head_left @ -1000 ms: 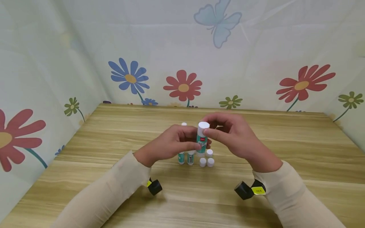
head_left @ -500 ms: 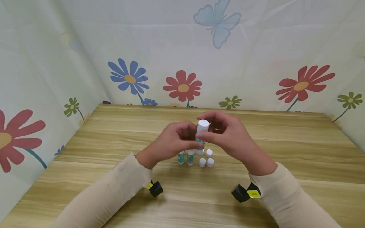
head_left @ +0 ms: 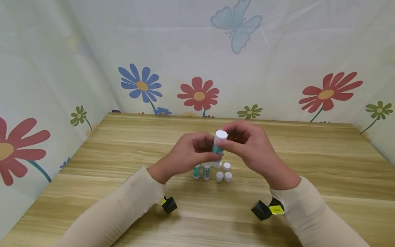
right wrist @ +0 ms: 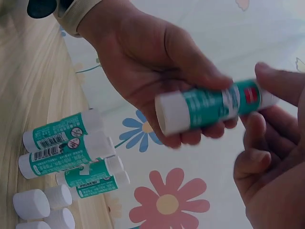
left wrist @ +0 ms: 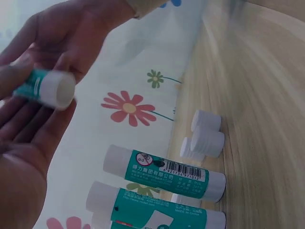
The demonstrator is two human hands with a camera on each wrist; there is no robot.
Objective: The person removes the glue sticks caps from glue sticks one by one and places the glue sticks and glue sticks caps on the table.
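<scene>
A teal-and-white glue stick (head_left: 218,143) is held upright above the table between both hands. My left hand (head_left: 207,151) wraps its lower body, and my right hand (head_left: 229,141) pinches the upper part just under the white end. The right wrist view shows the glue stick (right wrist: 209,107) lying across the left hand's fingers (right wrist: 190,76), with the right hand's thumb (right wrist: 281,81) on its far end. In the left wrist view its white end (left wrist: 57,89) shows, blurred.
Below the hands, several more glue sticks (head_left: 201,171) and three loose white caps (head_left: 224,175) sit on the wooden table (head_left: 308,157). They also appear as glue sticks (left wrist: 164,171) and caps (left wrist: 207,138), and as caps (right wrist: 31,204). Flowered cloth walls (head_left: 197,68) enclose three sides.
The hands have drawn closer around the glue stick, so less of its teal body shows. The things on the table have not moved.
</scene>
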